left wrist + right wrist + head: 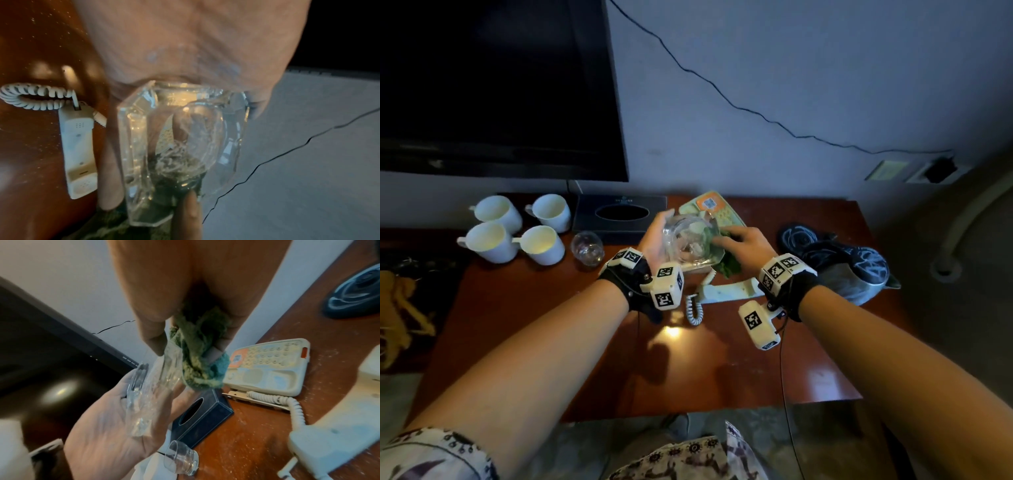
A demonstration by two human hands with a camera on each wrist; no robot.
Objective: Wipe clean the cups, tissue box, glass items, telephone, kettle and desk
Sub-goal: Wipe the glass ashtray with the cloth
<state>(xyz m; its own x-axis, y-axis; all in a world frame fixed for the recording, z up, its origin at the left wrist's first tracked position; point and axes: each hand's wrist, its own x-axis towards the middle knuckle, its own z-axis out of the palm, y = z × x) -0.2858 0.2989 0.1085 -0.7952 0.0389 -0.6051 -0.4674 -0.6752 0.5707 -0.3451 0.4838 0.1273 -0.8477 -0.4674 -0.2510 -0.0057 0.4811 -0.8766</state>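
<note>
My left hand (652,236) grips a thick, clear, faceted glass dish (688,245) above the red-brown desk (585,342), tilted on edge. My right hand (743,241) pinches a green cloth (729,263) and presses it on the dish's right side. The left wrist view shows the glass dish (180,146) in the palm, with cloth behind it. Seen from the right wrist, the green cloth (197,353) meets the dish (152,386). The beige telephone base (710,209) lies behind the hands, and its handset (729,291) lies off the hook below them.
Several white cups (517,233) stand at the back left beside a dark tissue box (619,216). A small drinking glass (587,248) lies on its side near them. A dark blue patterned kettle (849,270) and its round base (796,236) sit at the right. A television (493,85) hangs above.
</note>
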